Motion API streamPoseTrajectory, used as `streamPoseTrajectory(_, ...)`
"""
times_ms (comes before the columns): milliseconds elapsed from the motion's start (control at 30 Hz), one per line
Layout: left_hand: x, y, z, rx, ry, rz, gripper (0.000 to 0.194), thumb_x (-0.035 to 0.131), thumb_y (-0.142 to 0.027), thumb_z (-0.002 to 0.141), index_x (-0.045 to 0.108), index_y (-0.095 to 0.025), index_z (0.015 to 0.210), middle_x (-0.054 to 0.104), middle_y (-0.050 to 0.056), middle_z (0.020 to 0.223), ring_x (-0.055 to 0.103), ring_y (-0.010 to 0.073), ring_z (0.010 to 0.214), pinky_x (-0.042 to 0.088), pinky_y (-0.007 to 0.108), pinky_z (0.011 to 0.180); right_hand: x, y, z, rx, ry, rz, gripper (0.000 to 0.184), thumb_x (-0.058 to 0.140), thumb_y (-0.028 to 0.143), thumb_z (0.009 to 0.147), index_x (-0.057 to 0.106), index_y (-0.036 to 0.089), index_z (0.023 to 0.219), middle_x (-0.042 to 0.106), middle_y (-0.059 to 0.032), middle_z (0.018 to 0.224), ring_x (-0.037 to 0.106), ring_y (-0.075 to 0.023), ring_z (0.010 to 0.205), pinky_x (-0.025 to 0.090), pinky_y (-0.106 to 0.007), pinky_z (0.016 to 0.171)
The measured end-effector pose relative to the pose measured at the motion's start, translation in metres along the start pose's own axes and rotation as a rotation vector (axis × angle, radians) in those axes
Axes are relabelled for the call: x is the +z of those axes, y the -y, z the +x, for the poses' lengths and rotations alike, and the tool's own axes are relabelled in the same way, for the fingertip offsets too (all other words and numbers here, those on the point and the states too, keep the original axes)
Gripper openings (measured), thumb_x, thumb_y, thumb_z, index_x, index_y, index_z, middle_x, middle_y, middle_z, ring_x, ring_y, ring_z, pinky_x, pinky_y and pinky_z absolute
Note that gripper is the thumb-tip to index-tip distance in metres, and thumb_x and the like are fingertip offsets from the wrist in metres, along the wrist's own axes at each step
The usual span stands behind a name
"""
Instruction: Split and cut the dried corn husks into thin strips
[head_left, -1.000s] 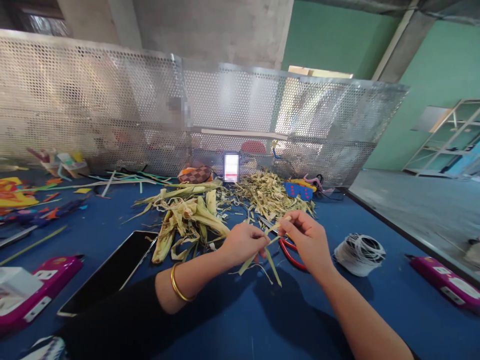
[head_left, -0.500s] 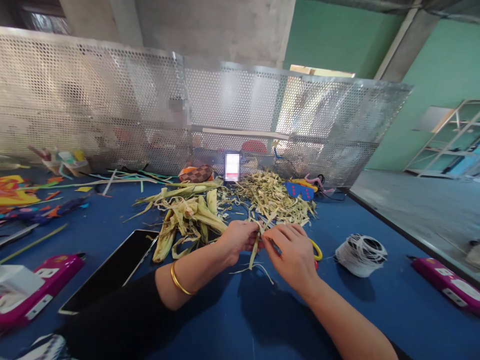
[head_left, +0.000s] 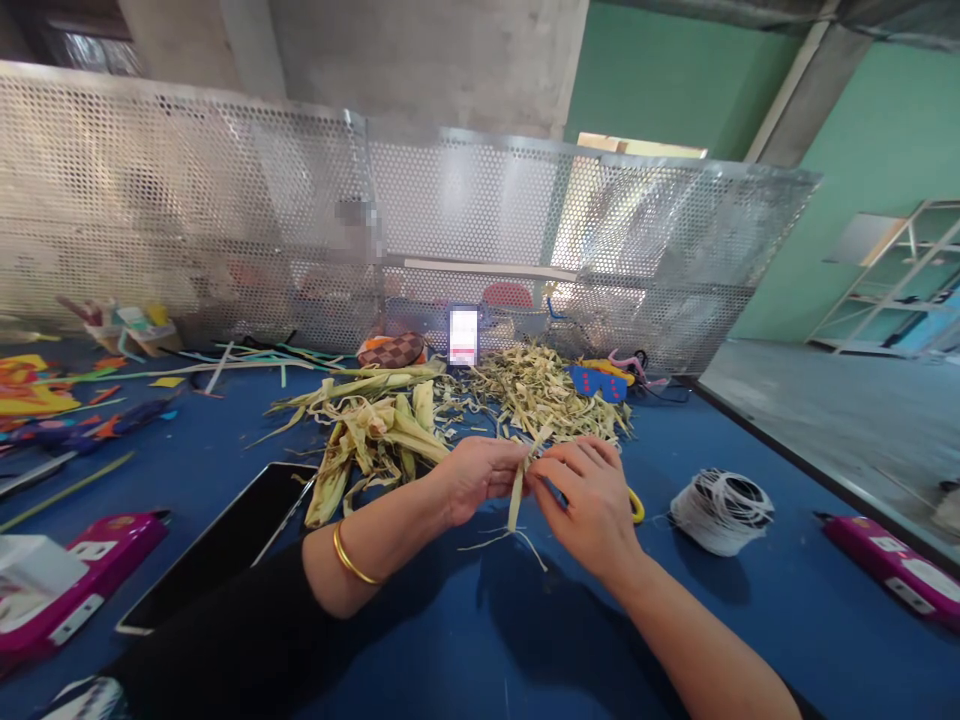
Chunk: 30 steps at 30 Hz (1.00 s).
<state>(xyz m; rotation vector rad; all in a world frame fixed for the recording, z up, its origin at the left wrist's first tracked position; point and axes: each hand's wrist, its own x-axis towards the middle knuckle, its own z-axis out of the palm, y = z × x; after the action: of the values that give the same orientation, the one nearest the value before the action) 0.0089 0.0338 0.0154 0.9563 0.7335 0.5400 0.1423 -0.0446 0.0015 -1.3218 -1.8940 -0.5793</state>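
Note:
Both my hands meet over the blue table [head_left: 465,640]. My left hand [head_left: 480,478], with a gold bangle on its wrist, pinches the top of a thin dried husk strip [head_left: 516,500] that hangs down between the hands. Beside it, my right hand [head_left: 585,500] has its fingers closed on the same strip from the right. Just behind lie a pile of whole corn husks [head_left: 375,435] and a heap of shredded husk pieces [head_left: 544,395]. Scissors with a yellow handle [head_left: 636,505] peek out from under my right hand.
A spool of white string [head_left: 720,510] sits right of my hands. A dark tablet [head_left: 225,540] lies to the left, pink cases at the left edge [head_left: 82,570] and the right edge [head_left: 892,570]. A lit phone [head_left: 463,335] leans on the perforated metal screen [head_left: 225,210]. Coloured paper scraps [head_left: 45,400] lie far left.
My hands came together from apart: the right hand moved left and down to meet the left. The husk strip, earlier stretched slanting between them, now hangs upright in both pinches.

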Motion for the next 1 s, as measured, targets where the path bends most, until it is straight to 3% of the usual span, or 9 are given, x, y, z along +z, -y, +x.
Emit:
streamPoseTrajectory(167, -0.002, 0.007, 0.004, 0.078, -0.035, 0.01, 0.015, 0.072, -0.022, 0.065, 0.065, -0.013, 0.073, 0.064, 0.002, 0.066, 0.059, 0.0095, 0.057, 0.048, 0.022, 0.061, 0.002, 0.001, 0.0, -0.018, 0.005, -0.016, 0.015, 0.051, 0.017, 0.086, 0.064, 0.021, 0.081, 0.065, -0.0028, 0.081, 0.056, -0.0168, 0.077, 0.034, -0.038, 0.089)
streamPoseTrajectory(300, -0.001, 0.008, 0.005, 0.121, -0.07, -0.008, 0.018, 0.071, -0.021, 0.064, 0.067, -0.012, 0.079, 0.063, 0.001, 0.066, 0.057, 0.009, 0.057, 0.045, 0.02, 0.058, 0.003, 0.006, 0.0, -0.15, 0.056, -0.08, 0.021, 0.048, 0.012, 0.086, 0.064, 0.02, 0.097, 0.064, -0.0054, 0.091, 0.054, -0.0187, 0.085, 0.033, -0.041, 0.094)
streamPoseTrajectory(467, 0.001, 0.01, 0.004, 0.141, -0.079, 0.02, 0.026, 0.072, -0.023, 0.061, 0.068, -0.012, 0.084, 0.063, 0.001, 0.066, 0.056, 0.0091, 0.057, 0.039, 0.018, 0.052, 0.007, 0.009, -0.001, -0.338, 0.157, -0.211, 0.02, 0.046, 0.009, 0.087, 0.064, 0.017, 0.091, 0.063, -0.0052, 0.086, 0.054, -0.0192, 0.084, 0.03, -0.041, 0.1)
streamPoseTrajectory(600, -0.001, 0.012, 0.005, 0.133, -0.056, 0.027, 0.031, 0.074, -0.025, 0.057, 0.069, -0.012, 0.085, 0.065, 0.002, 0.068, 0.057, 0.0092, 0.059, 0.039, 0.018, 0.053, 0.009, 0.009, -0.002, -0.336, 0.181, -0.181, 0.021, 0.045, 0.01, 0.087, 0.063, 0.018, 0.088, 0.063, -0.0052, 0.084, 0.055, -0.0193, 0.082, 0.033, -0.042, 0.098)
streamPoseTrajectory(700, -0.001, 0.011, 0.004, 0.129, -0.031, 0.057, 0.032, 0.076, -0.026, 0.057, 0.069, -0.012, 0.085, 0.066, 0.002, 0.068, 0.057, 0.0091, 0.057, 0.042, 0.02, 0.057, 0.009, 0.006, -0.003, -0.112, 0.064, 0.027, 0.019, 0.045, 0.014, 0.087, 0.062, 0.02, 0.083, 0.063, -0.0053, 0.084, 0.056, -0.0188, 0.081, 0.04, -0.038, 0.089)
streamPoseTrajectory(800, -0.001, 0.007, 0.002, 0.13, -0.023, 0.129, 0.031, 0.074, -0.027, 0.06, 0.069, -0.012, 0.086, 0.067, 0.004, 0.067, 0.061, 0.0116, 0.058, 0.047, 0.025, 0.065, 0.01, -0.004, -0.004, 0.317, -0.032, 0.226, 0.014, 0.049, 0.024, 0.085, 0.06, 0.02, 0.078, 0.064, -0.0063, 0.081, 0.06, -0.0202, 0.078, 0.047, -0.033, 0.069)
streamPoseTrajectory(900, 0.0, 0.005, 0.0, 0.124, 0.011, 0.202, 0.028, 0.072, -0.029, 0.063, 0.07, -0.014, 0.087, 0.069, 0.005, 0.068, 0.064, 0.0131, 0.061, 0.048, 0.026, 0.068, 0.015, -0.017, -0.004, 0.677, 0.07, 0.508, 0.016, 0.054, 0.033, 0.081, 0.058, 0.021, 0.071, 0.062, -0.0015, 0.06, 0.059, -0.0188, 0.055, 0.046, -0.029, 0.051)
streamPoseTrajectory(1000, 0.001, 0.007, 0.001, 0.12, 0.027, 0.227, 0.03, 0.071, -0.034, 0.065, 0.07, -0.014, 0.087, 0.069, 0.004, 0.068, 0.064, 0.0124, 0.061, 0.048, 0.026, 0.067, 0.019, -0.022, -0.004, 0.86, 0.162, 0.815, 0.018, 0.055, 0.036, 0.078, 0.056, 0.021, 0.068, 0.057, 0.0035, 0.048, 0.054, -0.0153, 0.041, 0.045, -0.027, 0.042)
